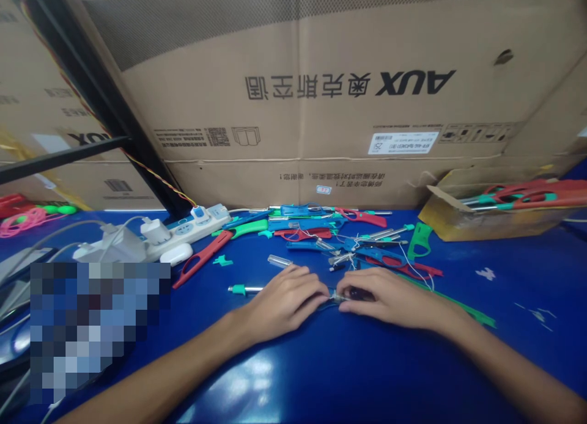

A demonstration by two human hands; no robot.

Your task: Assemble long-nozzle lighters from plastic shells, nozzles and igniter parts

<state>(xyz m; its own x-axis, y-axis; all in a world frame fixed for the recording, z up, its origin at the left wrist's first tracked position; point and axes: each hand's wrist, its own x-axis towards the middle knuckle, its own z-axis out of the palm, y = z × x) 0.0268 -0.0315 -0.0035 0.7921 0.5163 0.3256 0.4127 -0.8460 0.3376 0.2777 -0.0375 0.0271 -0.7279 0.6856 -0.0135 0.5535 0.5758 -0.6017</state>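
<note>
Watching from my end, I've got both hands well left of the open carton (486, 225) and nearer the camera than it; the left hand (293, 299) is pinching a small pale part (334, 297) between thumb and fingers, and the right hand (389, 296) seems to pinch its other end, with a dark piece (361, 294) tucked in its curl; can't tell if those two are joined; a metal tube (253, 289) with a green collar pokes out past the left hand, even farther left of the carton; progress-wise I'd call it partway; the red-handled pieces (545, 192) inside the carton look assembled to me, but a green handle (419, 233) just left of it and a blue handle (306, 246) and clear sleeve (279, 262) farther left lie loose on the bench (348, 375), so I reckon plenty's left; the pinched part looks unfinished too, though fingers hide most of it.
</note>
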